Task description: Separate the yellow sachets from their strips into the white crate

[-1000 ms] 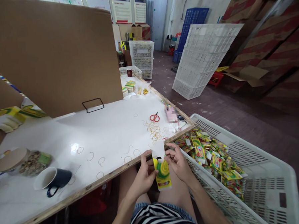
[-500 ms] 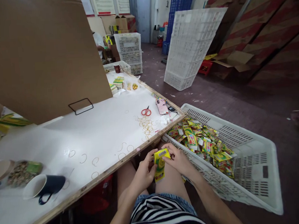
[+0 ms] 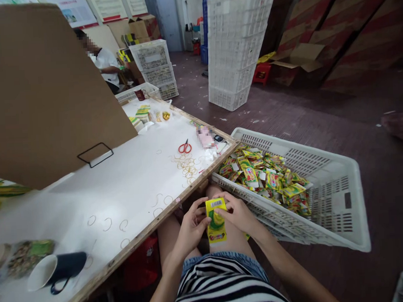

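Note:
Over my lap, below the table edge, I hold a small stack of yellow and green sachets (image 3: pixel 216 220) between both hands. My left hand (image 3: pixel 191 226) grips its left side with curled fingers. My right hand (image 3: pixel 237 212) pinches its top right corner, where a barcode shows. To my right, a white plastic crate (image 3: pixel 328 198) lies low on the floor with several more sachets (image 3: pixel 261 175) piled in its near end. Loose rubber bands (image 3: pixel 187 165) lie scattered on the white table (image 3: pixel 122 186) just ahead of my hands.
Red scissors (image 3: pixel 185 147) and a phone (image 3: pixel 205 136) lie near the table's right edge. A dark mug (image 3: pixel 55 272) lies at the front left. A tall cardboard sheet (image 3: pixel 45 82) stands behind the table. A person (image 3: pixel 104 63) sits beyond it. Stacked white crates (image 3: pixel 236 45) stand on the floor.
The sachet stack was turned in my hands, so its barcode end now faces up. My view swung right and the crate and table shifted left in view.

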